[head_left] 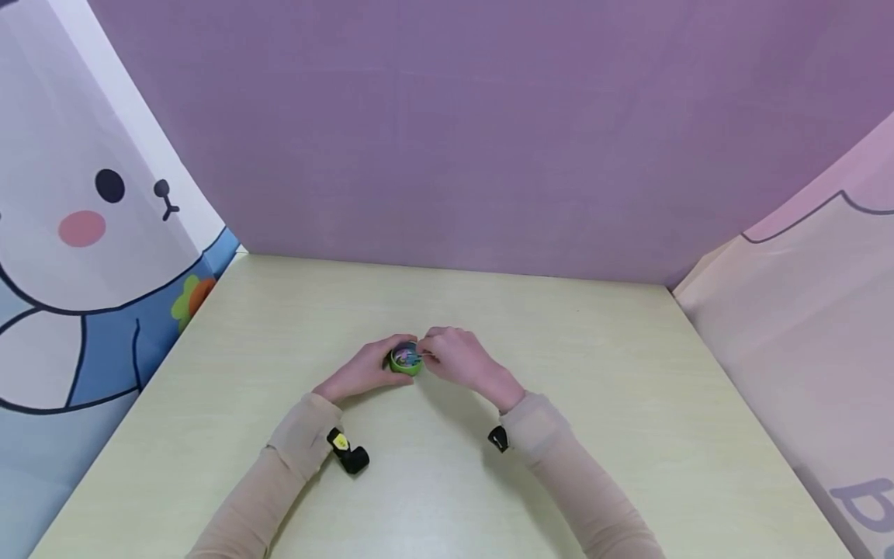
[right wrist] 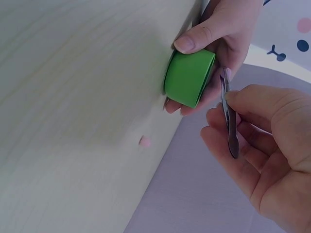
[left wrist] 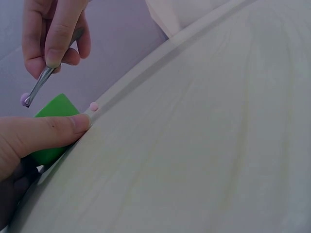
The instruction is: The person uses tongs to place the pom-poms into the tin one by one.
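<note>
A small round green cup (head_left: 405,371) stands on the table, gripped by my left hand (head_left: 365,369) with the thumb on one side and fingers on the other. Small colourful pieces (head_left: 403,356) show inside it. My right hand (head_left: 457,359) pinches metal tweezers (right wrist: 231,127) between thumb and fingers. In the left wrist view, a purple bead-like piece (left wrist: 24,99) sits at the tweezers' tips, just above the cup's mouth. A loose pink piece (right wrist: 145,141) lies on the table beside the cup.
The pale wooden table (head_left: 594,435) extends around both hands. A purple backdrop (head_left: 454,155) rises behind its far edge, with printed cloths (head_left: 105,310) along the sides. Each wrist wears a black camera mount (head_left: 352,458).
</note>
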`<state>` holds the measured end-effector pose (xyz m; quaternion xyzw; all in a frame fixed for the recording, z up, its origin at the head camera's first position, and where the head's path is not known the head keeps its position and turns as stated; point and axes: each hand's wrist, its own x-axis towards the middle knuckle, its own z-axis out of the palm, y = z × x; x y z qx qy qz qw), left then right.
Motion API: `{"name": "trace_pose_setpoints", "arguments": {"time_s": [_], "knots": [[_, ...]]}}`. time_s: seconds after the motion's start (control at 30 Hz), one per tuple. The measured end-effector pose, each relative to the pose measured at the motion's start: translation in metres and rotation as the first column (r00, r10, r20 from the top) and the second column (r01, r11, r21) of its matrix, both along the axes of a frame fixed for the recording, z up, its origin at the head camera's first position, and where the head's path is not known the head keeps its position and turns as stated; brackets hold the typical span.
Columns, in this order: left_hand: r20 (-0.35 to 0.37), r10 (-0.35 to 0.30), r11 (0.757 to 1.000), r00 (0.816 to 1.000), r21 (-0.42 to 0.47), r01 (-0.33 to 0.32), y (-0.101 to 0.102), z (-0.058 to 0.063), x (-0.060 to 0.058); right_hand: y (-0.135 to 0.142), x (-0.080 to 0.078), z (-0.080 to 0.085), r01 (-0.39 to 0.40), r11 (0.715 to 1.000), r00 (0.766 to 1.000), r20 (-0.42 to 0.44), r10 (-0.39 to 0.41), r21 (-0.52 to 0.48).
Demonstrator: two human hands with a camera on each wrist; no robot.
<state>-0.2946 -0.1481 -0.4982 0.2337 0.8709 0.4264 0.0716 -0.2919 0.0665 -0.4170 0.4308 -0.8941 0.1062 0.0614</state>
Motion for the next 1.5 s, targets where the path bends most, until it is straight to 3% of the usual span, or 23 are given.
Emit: {"name": "trace_pose_setpoints", "arguments": {"time_s": [0.3,0.77,1.5], "knots": [[0.017,0.008,1.0,1.0,-0.004,-0.008,0.001,0.0,0.0,-0.001,0.001,0.001,-0.027,0.999,1.0,-0.002,0.027,-0.018],[0.019,0.004,1.0,1.0,0.024,-0.004,0.002,0.003,0.002,0.003,0.002,0.004,-0.006,1.0,1.0,0.018,0.006,-0.018],[0.028,0.018,1.0,0.999,0.022,-0.019,0.001,-0.001,0.0,0.034,-0.011,0.009,0.1,0.994,0.995,0.004,-0.1,-0.034]]}}
